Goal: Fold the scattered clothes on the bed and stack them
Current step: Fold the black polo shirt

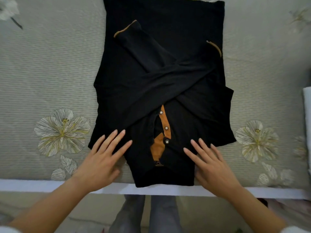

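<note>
A black long-sleeved shirt (161,69) with tan cuffs and a tan buttoned placket lies flat on the bed, collar end toward me. Its two sleeves are folded inward and cross over the chest. My left hand (102,158) lies with straight fingers on the shirt's near left shoulder. My right hand (212,163) lies with spread, straight fingers on the near right shoulder beside the collar. Neither hand grips any cloth.
The bed carries a grey-green ribbed cover (50,73) printed with large pale flowers. Its white front edge (168,190) runs across below the shirt. A pale object (307,115) shows at the right border. My legs stand below the bed edge.
</note>
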{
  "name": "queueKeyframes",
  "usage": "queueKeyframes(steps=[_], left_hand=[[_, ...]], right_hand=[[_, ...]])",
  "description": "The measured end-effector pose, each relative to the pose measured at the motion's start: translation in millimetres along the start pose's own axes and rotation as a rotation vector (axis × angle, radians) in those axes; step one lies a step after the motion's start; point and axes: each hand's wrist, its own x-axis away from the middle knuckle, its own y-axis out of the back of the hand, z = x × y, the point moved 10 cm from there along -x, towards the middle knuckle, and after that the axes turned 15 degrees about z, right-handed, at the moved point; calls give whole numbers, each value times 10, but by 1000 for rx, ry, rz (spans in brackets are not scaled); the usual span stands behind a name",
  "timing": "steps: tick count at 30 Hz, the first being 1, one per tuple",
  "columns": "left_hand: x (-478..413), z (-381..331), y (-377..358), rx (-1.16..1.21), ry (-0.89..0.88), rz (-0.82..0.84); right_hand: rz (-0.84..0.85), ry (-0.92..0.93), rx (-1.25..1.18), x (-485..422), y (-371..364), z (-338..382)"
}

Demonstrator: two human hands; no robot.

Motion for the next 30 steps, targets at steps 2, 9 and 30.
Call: queueKeyframes(steps=[2,9,30], left_hand=[[-77,32,41,23,38,3],[-531,3,267,50,-38,59],[178,-444,94,1216,-40,952]], right_hand=[[-15,-51,-4,-75,110,-48],[-86,-282,-229,-467,466,-462],[791,-137,-970,283,131,-82]])
